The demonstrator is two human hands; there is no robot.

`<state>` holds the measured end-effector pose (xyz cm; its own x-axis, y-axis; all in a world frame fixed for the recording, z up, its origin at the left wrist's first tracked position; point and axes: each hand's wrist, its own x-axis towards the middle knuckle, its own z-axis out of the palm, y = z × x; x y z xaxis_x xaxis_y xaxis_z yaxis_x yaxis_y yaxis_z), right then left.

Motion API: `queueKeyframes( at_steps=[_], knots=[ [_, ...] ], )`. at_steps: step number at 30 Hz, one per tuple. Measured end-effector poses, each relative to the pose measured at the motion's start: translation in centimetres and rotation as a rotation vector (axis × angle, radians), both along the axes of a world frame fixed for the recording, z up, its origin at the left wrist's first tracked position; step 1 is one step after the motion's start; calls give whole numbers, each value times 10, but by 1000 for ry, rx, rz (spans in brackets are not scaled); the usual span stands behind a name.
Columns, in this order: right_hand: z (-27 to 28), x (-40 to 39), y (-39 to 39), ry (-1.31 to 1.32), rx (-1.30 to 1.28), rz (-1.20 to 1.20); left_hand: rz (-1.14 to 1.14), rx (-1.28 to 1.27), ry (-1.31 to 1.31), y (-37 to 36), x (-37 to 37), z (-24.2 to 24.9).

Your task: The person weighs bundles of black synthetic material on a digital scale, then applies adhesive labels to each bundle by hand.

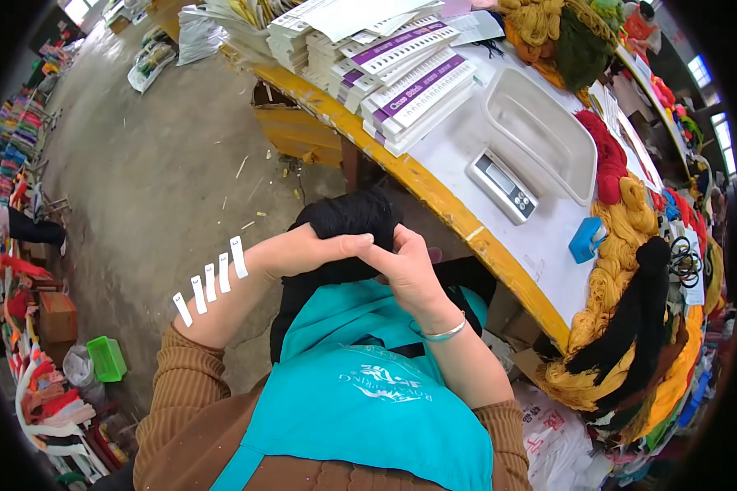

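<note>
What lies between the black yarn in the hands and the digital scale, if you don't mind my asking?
Between the black yarn and the digital scale, the head view shows the table's yellow edge, then bare white tabletop.

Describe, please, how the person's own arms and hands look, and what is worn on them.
Both arms have brown ribbed sleeves, which leave the forearms uncovered. Five narrow white strips, each with a small dark mark, lie in a row along the left forearm. A silver-coloured bracelet is on the right wrist. The left hand and right hand wear no gloves.
</note>
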<state>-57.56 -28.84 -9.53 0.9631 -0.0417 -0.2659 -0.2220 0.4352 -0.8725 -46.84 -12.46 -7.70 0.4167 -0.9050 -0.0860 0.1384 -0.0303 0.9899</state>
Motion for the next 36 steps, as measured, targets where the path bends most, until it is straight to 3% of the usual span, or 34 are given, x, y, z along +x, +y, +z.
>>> queueKeyframes(
  at_steps=[3,6,7,11,14,17,21,24,26,28,30,33,34,36],
  knots=[
    [-17,5,9,-50,230,-228,-16,-77,-58,-9,1,7],
    [-10,5,3,-35,418,-377,109,-121,533,1,1,-11],
    [-9,6,0,-52,459,-384,160,-105,606,3,2,-11],
    [-11,7,-5,-60,456,-251,123,-154,607,0,2,-19],
    [-10,12,1,-59,303,-211,167,-159,579,-4,-6,-16],
    [-11,8,8,-26,213,-208,210,-49,280,-7,-9,-14],
    [-15,9,9,56,271,-182,185,-39,171,-5,-7,-13],
    [-4,10,8,-22,435,-241,324,-103,603,-2,-4,-19],
    [-9,13,2,-132,427,-144,273,-114,557,4,0,-18],
    [-13,14,0,-82,487,-166,251,-174,489,4,0,-21],
    [-14,19,1,-44,573,-206,303,-226,631,13,3,-22],
    [-12,26,3,-56,737,-169,168,-413,819,37,13,-20],
    [-12,28,3,-54,735,-162,222,-408,746,43,13,-15],
    [-15,34,4,-20,818,12,199,-469,859,63,19,-13]
  ],
)
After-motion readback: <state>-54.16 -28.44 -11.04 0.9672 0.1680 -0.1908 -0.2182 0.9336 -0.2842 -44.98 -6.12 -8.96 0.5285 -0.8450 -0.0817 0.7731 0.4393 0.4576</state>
